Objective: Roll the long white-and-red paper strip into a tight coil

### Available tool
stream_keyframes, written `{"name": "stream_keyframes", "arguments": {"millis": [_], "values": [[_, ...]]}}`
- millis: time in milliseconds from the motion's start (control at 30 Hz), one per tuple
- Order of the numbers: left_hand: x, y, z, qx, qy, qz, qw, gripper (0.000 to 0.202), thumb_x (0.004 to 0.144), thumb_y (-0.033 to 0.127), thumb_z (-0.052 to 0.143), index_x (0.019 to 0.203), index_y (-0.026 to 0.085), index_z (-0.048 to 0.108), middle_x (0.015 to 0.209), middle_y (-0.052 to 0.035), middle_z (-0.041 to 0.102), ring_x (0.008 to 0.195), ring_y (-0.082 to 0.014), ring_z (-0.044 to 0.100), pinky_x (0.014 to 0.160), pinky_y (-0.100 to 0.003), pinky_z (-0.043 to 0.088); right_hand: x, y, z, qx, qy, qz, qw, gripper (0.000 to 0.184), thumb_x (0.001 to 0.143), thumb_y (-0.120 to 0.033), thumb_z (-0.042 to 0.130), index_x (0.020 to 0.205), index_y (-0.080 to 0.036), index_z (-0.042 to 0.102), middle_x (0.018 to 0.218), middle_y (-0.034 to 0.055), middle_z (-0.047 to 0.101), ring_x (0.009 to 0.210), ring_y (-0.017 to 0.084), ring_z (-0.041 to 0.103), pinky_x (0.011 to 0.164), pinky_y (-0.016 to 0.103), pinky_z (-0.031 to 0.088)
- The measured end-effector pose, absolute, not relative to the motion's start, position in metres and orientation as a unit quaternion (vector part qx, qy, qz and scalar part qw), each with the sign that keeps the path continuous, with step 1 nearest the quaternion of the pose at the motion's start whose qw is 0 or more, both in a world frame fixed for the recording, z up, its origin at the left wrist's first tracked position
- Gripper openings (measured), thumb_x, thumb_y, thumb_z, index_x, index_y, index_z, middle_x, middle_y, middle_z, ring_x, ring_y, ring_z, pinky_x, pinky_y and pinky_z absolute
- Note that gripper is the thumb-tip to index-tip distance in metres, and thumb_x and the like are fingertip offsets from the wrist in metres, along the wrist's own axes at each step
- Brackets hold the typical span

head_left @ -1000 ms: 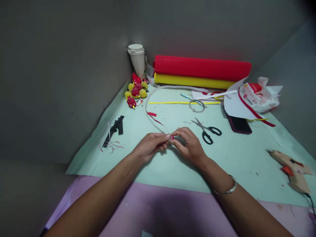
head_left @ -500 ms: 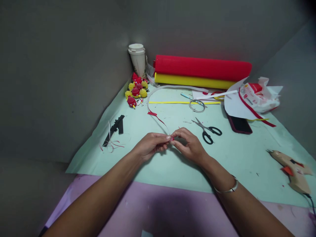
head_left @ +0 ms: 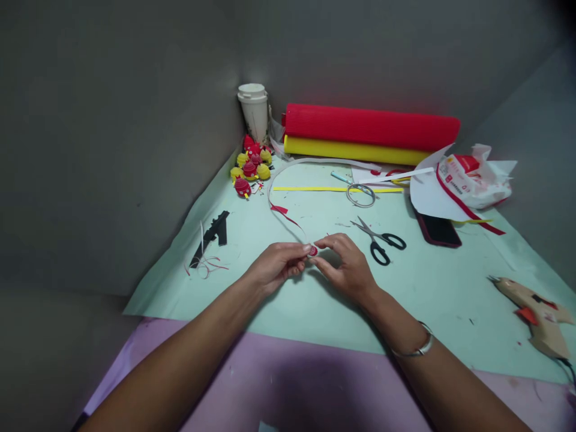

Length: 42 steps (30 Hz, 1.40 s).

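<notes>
Between my hands is a small red paper coil (head_left: pixel 313 251) with a pale outer turn. My left hand (head_left: pixel 281 262) pinches its left side between thumb and fingers. On its right side, the thumb and forefinger of my right hand (head_left: pixel 342 264) curve around the coil and touch its edge. From the coil a long white paper strip (head_left: pixel 271 180) runs away from me and bends right along the back. A red strip piece (head_left: pixel 279 209) joins or lies along it; I cannot tell which.
Black-handled scissors (head_left: pixel 379 239) lie open to the right, by a phone (head_left: pixel 438 230) and a glue gun (head_left: pixel 533 312). Red and yellow rolls (head_left: pixel 372 126), a white cup (head_left: pixel 254 113) and small coiled paper figures (head_left: pixel 250 169) stand behind. Black paper scraps (head_left: pixel 210 237) lie left.
The view has shifted slightly. My right fingers have loosened a little around the coil, and more of its red face shows. My left hand keeps its pinch.
</notes>
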State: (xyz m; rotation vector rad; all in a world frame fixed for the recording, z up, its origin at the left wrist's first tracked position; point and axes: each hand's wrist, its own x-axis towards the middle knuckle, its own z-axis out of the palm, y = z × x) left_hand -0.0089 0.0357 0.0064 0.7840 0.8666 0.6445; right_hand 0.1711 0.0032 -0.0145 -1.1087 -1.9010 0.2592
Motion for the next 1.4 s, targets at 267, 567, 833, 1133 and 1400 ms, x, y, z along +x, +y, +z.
{"name": "stream_keyframes", "arguments": {"millis": [267,567,833,1133,1400], "values": [[-0.0105,0.0353,0.0067,0.391,0.402,0.280,0.779,0.023,0.072,0.031,0.078,0.079,0.010,0.073,0.065,-0.0012,0.059,0.055,-0.0050,0.046,0.055,-0.018,0.037,0.1726,0.0045,-0.0161,-0.447,-0.774,0.107,0.435,0.012,0.086,-0.028,0.065,0.096,-0.024,0.061,0.087,0.0041,0.066,0.085,0.021,0.060,0.078,0.037,0.049],[-0.0116,0.0376,0.0056,0.380,0.406,0.263,0.788,0.023,0.073,0.032,0.077,0.081,0.010,0.074,0.061,-0.0008,0.057,0.055,-0.0055,0.047,0.055,-0.019,0.037,0.1734,0.0035,-0.0119,-0.440,-0.775,0.146,0.429,0.009,0.087,-0.028,0.064,0.096,-0.024,0.062,0.086,0.0039,0.067,0.084,0.021,0.059,0.078,0.037,0.048],[-0.0126,0.0374,0.0042,0.383,0.408,0.260,0.787,0.025,0.072,0.033,0.078,0.082,0.010,0.075,0.064,-0.0017,0.060,0.055,-0.0048,0.048,0.057,-0.020,0.037,0.1748,0.0039,-0.0120,-0.430,-0.784,0.155,0.420,0.010,0.088,-0.027,0.063,0.097,-0.024,0.062,0.087,0.0042,0.067,0.084,0.021,0.059,0.079,0.037,0.048],[-0.0122,0.0381,0.0061,0.376,0.413,0.261,0.788,0.024,0.070,0.030,0.080,0.079,0.008,0.074,0.060,-0.0009,0.057,0.054,-0.0047,0.047,0.053,-0.018,0.036,0.1736,0.0029,-0.0131,-0.429,-0.791,0.134,0.416,0.013,0.088,-0.027,0.063,0.101,-0.024,0.062,0.089,0.0049,0.068,0.085,0.021,0.059,0.079,0.038,0.048],[-0.0120,0.0382,0.0061,0.371,0.408,0.271,0.789,0.024,0.070,0.031,0.080,0.077,0.009,0.073,0.061,-0.0006,0.057,0.054,-0.0051,0.046,0.053,-0.018,0.035,0.1682,0.0019,-0.0161,-0.443,-0.779,0.100,0.433,0.013,0.088,-0.029,0.064,0.099,-0.024,0.060,0.090,0.0045,0.068,0.085,0.022,0.060,0.081,0.040,0.048]]}}
